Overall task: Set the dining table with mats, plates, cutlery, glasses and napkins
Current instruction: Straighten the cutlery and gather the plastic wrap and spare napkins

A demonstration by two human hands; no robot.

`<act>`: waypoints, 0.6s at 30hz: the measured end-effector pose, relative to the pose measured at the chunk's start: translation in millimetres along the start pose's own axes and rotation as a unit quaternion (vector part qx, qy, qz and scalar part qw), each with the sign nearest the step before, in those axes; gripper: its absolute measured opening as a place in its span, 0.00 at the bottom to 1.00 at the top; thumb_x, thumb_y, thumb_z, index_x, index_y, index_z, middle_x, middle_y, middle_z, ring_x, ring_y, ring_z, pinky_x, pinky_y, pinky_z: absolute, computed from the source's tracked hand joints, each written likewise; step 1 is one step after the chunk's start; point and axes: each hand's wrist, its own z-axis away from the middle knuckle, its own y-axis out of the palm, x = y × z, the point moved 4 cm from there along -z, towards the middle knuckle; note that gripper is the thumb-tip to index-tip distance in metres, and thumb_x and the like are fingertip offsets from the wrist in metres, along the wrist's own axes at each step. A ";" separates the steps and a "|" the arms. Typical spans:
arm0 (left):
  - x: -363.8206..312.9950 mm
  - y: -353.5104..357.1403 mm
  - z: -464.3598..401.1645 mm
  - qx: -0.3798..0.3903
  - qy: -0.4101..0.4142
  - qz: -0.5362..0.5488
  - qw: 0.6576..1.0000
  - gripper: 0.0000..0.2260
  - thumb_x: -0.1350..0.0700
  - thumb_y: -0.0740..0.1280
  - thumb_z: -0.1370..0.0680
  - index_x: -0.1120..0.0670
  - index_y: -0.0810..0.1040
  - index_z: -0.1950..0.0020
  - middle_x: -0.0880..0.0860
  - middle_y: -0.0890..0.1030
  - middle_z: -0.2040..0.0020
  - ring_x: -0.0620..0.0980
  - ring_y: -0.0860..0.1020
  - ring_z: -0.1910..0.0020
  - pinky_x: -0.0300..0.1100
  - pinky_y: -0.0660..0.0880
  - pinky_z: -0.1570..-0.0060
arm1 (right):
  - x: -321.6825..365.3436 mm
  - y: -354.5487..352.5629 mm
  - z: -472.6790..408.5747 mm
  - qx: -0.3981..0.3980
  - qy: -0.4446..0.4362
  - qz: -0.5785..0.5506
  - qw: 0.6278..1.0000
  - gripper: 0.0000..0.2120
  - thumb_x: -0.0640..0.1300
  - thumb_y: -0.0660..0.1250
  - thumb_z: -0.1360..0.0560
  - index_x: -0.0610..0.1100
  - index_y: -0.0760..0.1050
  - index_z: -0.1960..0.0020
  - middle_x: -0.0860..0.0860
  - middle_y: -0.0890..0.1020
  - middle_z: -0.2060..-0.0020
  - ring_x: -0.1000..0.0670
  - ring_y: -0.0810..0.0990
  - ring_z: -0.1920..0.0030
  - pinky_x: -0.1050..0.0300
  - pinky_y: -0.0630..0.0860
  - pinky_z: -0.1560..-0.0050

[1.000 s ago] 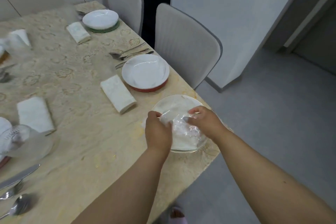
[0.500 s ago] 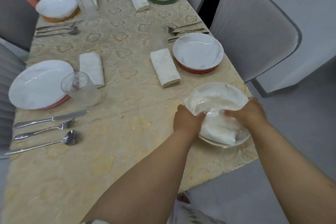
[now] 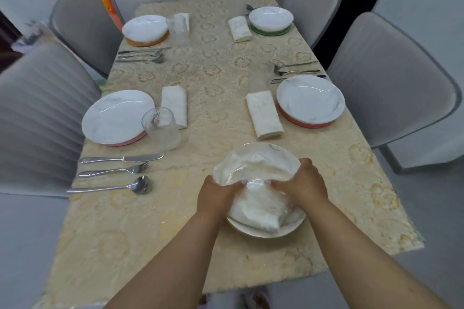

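A white plate [image 3: 263, 232] sits near the table's front right edge. On it lies a clear plastic bag of white napkins [image 3: 256, 198]. My left hand [image 3: 217, 192] and my right hand [image 3: 302, 183] both grip the bag's plastic at its middle, fingers curled into it. Four places are laid: white plates on round mats at near left [image 3: 116, 116], near right [image 3: 310, 99], far left [image 3: 145, 27] and far right [image 3: 271, 17], each with a folded napkin beside it, such as the near right napkin [image 3: 265, 114].
A glass [image 3: 162, 128] stands by the near left plate, with knife, fork and spoon [image 3: 113, 172] in front of it. More glasses and cutlery lie further back. Grey chairs [image 3: 391, 78] ring the table. The cream tablecloth [image 3: 125, 233] covers the table.
The view has swung left and back, showing the whole table. My hands have stayed on the bag over the plate, shifting their grip slightly toward its middle.
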 end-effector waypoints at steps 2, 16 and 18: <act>3.8 -16.3 6.6 -0.014 -0.016 0.026 0.999 0.22 0.43 0.80 0.42 0.48 0.81 0.52 0.47 0.85 0.57 0.48 0.83 0.56 0.49 0.80 0.49 | 7.0 12.5 5.3 0.020 -0.012 0.005 1.000 0.46 0.66 0.77 0.47 0.44 0.66 0.39 0.49 0.77 0.45 0.46 0.78 0.45 0.52 0.76 0.49; -6.9 -114.9 37.4 -0.088 -0.004 0.134 0.987 0.21 0.48 0.79 0.47 0.49 0.80 0.57 0.49 0.85 0.58 0.52 0.84 0.56 0.51 0.80 0.48 | 93.0 34.8 46.0 0.071 -0.106 -0.002 0.992 0.43 0.68 0.75 0.44 0.45 0.68 0.39 0.52 0.79 0.47 0.48 0.80 0.49 0.56 0.74 0.56; -15.8 -131.0 38.6 -0.089 0.011 0.143 0.986 0.23 0.47 0.80 0.49 0.49 0.81 0.56 0.50 0.85 0.57 0.52 0.84 0.56 0.52 0.80 0.48 | 113.0 31.4 53.2 0.066 -0.118 -0.012 0.991 0.46 0.71 0.73 0.48 0.45 0.70 0.39 0.51 0.80 0.48 0.48 0.81 0.50 0.55 0.76 0.57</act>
